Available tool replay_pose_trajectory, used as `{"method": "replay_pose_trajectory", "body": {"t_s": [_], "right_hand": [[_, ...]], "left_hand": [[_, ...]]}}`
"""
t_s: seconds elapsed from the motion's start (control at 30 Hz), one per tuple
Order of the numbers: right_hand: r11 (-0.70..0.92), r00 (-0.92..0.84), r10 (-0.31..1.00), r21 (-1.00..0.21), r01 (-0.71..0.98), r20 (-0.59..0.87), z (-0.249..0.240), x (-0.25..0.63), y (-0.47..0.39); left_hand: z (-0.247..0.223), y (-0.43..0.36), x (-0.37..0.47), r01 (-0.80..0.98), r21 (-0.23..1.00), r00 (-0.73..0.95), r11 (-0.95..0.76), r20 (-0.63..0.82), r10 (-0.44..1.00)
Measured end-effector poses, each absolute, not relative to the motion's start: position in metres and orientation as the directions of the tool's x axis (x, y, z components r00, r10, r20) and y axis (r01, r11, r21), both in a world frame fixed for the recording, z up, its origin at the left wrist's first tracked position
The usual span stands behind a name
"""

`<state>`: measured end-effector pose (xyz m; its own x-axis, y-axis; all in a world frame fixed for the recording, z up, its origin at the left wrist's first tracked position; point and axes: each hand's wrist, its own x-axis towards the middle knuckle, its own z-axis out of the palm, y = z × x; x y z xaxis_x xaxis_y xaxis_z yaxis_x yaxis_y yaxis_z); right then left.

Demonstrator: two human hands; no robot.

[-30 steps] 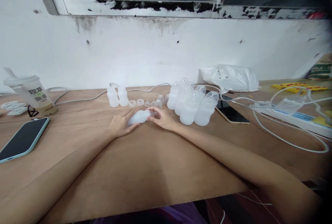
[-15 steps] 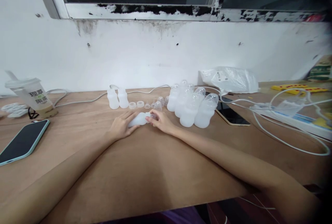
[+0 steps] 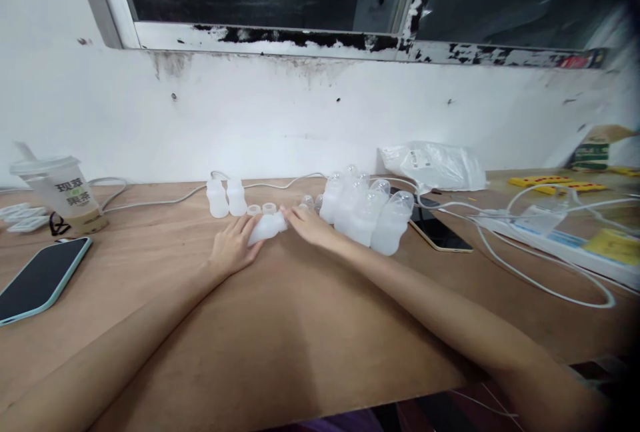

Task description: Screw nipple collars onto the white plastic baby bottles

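My left hand [image 3: 236,245] is wrapped round a translucent white baby bottle [image 3: 266,228] that lies tilted, its neck end raised to the right. My right hand [image 3: 309,224] is at that neck end, back of the hand toward me and fingers pressed together, pointing left. Its thumb and whatever lies in its fingers are hidden. Behind the bottle stand two white screw rings [image 3: 269,208]. Clear dome caps [image 3: 319,203] show just past my right hand, which hides the teats. Two uncapped baby bottles [image 3: 218,199] stand further back on the left.
Several capped baby bottles [image 3: 393,224] stand to the right of my right hand. Beyond them are a dark phone [image 3: 443,227], a plastic bag [image 3: 434,167], white cables and a power strip [image 3: 565,242]. At left are a drink cup [image 3: 73,195] and a phone in a pale case [image 3: 45,279].
The bottle's neck end has lifted slightly. My right hand has turned over the neck end, with its fingers farther back; the clear piece seen in its fingers before is out of sight. The view has shifted.
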<state>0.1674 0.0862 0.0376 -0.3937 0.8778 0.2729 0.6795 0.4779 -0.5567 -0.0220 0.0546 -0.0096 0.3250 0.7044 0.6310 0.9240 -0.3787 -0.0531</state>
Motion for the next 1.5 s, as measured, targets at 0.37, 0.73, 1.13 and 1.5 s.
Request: {"method": "replay_pose_trajectory", "body": {"t_s": [0.37,0.73,1.13,1.5], "right_hand": [[-0.059,0.063,0.997,0.113,0.992,-0.033,0.080,0.146,0.193],[-0.080,0.092,0.994,0.190,0.979,-0.054,0.083,0.146,0.198],[0.677,-0.410,0.721,-0.443,0.588,0.558,0.026,0.160,0.042],[0.211,-0.278,0.931,-0.970,-0.121,0.238,-0.012,0.166,0.064]], "left_hand": [[-0.014,0.065,-0.028,0.909,0.269,0.075,-0.320,0.649,0.757],[-0.011,0.062,-0.025,0.904,0.253,0.116,-0.344,0.630,0.768],[-0.006,0.057,-0.028,0.939,0.320,-0.078,-0.125,0.551,0.831],[-0.006,0.053,-0.025,0.967,0.181,0.064,-0.177,0.500,0.863]]}}
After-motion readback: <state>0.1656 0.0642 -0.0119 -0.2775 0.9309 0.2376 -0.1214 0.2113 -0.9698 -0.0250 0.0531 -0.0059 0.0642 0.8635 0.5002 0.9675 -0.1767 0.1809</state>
